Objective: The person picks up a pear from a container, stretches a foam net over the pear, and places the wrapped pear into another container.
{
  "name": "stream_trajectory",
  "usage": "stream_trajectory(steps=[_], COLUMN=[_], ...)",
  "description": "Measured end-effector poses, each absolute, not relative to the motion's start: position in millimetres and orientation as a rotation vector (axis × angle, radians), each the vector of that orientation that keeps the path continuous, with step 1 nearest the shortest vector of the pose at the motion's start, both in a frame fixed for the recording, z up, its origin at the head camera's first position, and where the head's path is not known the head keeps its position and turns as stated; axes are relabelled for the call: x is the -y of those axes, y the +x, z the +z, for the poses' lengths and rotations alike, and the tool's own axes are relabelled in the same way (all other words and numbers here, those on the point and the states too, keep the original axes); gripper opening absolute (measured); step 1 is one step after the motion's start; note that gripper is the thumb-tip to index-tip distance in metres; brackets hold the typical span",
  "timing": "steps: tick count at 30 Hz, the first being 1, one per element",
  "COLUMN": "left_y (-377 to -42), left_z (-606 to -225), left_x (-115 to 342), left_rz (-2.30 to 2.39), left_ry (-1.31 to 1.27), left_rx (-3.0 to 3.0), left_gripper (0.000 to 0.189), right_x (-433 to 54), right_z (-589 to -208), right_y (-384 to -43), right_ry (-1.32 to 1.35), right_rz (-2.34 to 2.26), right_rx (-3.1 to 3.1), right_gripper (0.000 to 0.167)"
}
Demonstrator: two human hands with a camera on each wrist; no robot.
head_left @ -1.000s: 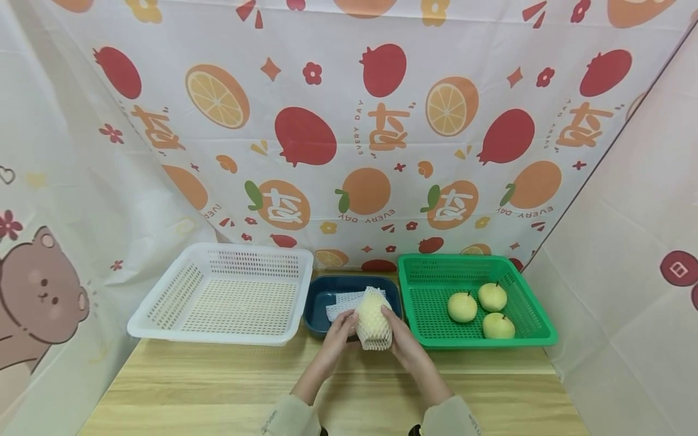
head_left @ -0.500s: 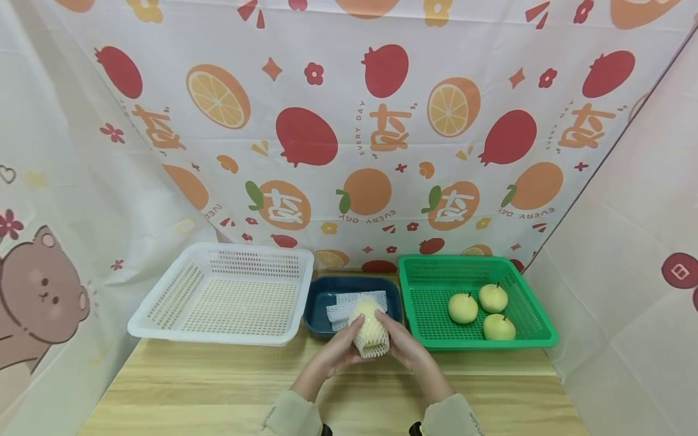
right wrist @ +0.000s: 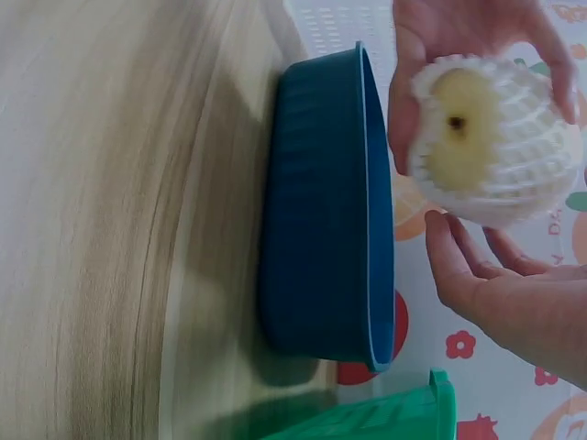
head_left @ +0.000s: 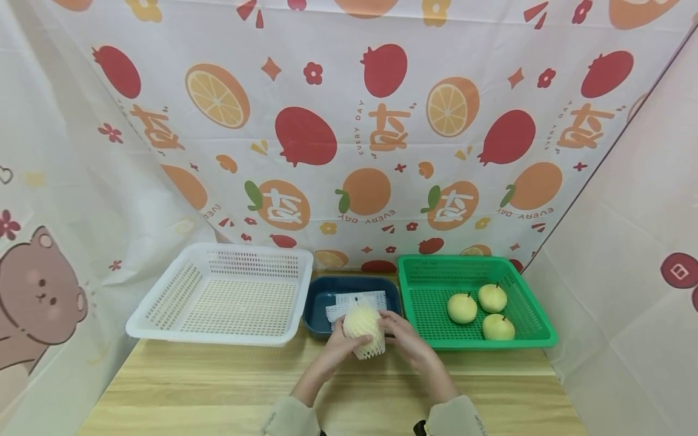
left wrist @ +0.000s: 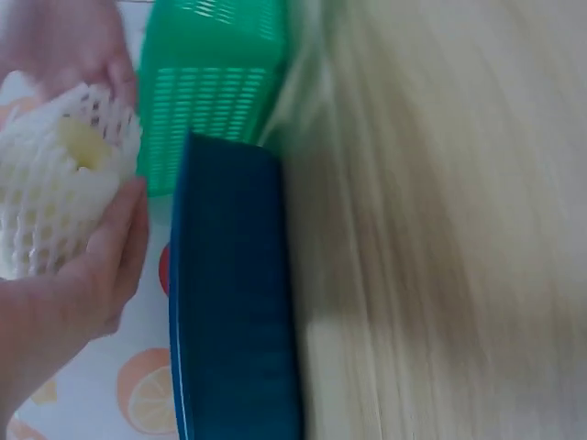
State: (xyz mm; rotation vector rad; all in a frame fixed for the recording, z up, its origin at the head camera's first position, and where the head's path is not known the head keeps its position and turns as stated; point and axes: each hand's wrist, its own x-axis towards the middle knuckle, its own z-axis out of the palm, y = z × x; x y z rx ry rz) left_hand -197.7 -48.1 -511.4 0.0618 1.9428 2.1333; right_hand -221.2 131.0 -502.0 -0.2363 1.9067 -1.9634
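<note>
A pale yellow pear in a white foam net sleeve [head_left: 361,321] is held up over the front rim of the blue tray [head_left: 319,327]. My left hand [head_left: 339,345] grips it from the left, thumb across the sleeve's front. On the other side, the loosely bent fingers of my right hand [head_left: 406,339] lie right at the net. In the right wrist view the pear's dark-centred end [right wrist: 459,124] shows through the sleeve's opening, with the right hand [right wrist: 495,284] just beneath it. Flat white foam nets [head_left: 376,298] lie in the blue tray behind the pear.
On the right, a green basket [head_left: 436,345] holds 3 bare pears [head_left: 492,298]. A white basket [head_left: 245,306] with nothing in it stands at the left. All three containers are on a wooden table [head_left: 218,387], before a fruit-print curtain [head_left: 409,157].
Both hands first hold the netted pear and lower it slightly. The pear has since turned, its stem now showing at the top. My right fingers have loosened while the left hand grips it.
</note>
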Motion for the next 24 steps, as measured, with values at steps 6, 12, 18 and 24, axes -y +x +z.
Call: stream_trajectory(steps=[6,12,18,24], left_y=[-199,-197,-195,-191], left_z=[-526,-537,-538,-537], left_x=[42,41,45,54], left_rz=[2.022,1.883,1.654,1.450], left_ry=[0.225,0.489,0.705,0.868], left_rx=[-2.484,-2.839,-2.930,-2.895], left_gripper=[0.091,0.090,0.098,0.097], right_x=[-133,-132,-133,-138], right_z=[-503,-507,-510,-512], right_y=[-216,-210,-209,-210], right_ry=[-0.080,-0.039,-0.082,-0.020], right_rz=[-2.033,-2.151,-2.134,-2.097], right_rx=[-1.868,-1.646,-1.711,-1.803], right_gripper=[0.051,0.046,0.047,0.049])
